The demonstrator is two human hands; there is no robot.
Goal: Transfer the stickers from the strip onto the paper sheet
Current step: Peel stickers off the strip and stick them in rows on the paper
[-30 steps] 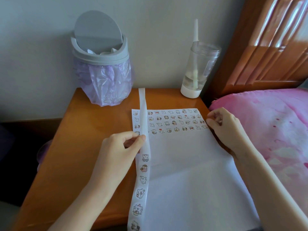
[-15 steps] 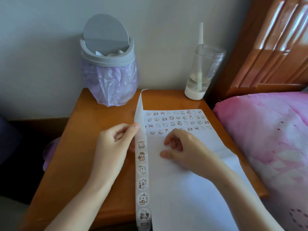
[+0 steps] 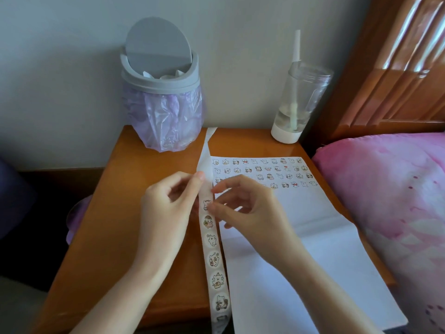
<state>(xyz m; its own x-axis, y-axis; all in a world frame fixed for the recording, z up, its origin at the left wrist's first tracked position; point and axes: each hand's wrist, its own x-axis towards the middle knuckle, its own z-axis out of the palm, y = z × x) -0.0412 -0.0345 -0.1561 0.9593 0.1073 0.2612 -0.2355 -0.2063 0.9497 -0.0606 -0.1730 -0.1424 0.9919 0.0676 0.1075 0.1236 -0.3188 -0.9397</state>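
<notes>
While the left hand pinches the strip between thumb and forefinger, its other fingers curled loosely behind, the right hand meets the same strip from the other side, just below that pinch. The right hand's fingers are curled, its thumb tip lies on the topmost sticker, and its forefinger tip touches the strip's edge a little higher. Whether it has a hold on that sticker I cannot tell.

The strip runs along the left edge of the paper sheet, from the near edge of the worktop, where its end hangs over, to the far side. Below the hands it carries a row of round cartoon stickers. Above them it is bare white backing, twisted slightly, ending close to the foot of the bin.

The paper sheet lies flat on the right half of the worktop with a crease across its middle. Its near end overhangs the worktop. Four rows of small stickers fill its far end, and the right hand hides part of the lowest rows.

The grey bin, lined with a lilac bag, stands at the back against the wall. A clear bottle with a white base and a straw stands at the back right corner. A bed with a pink cover lies just beside the worktop on the right, under a wooden headboard
</notes>
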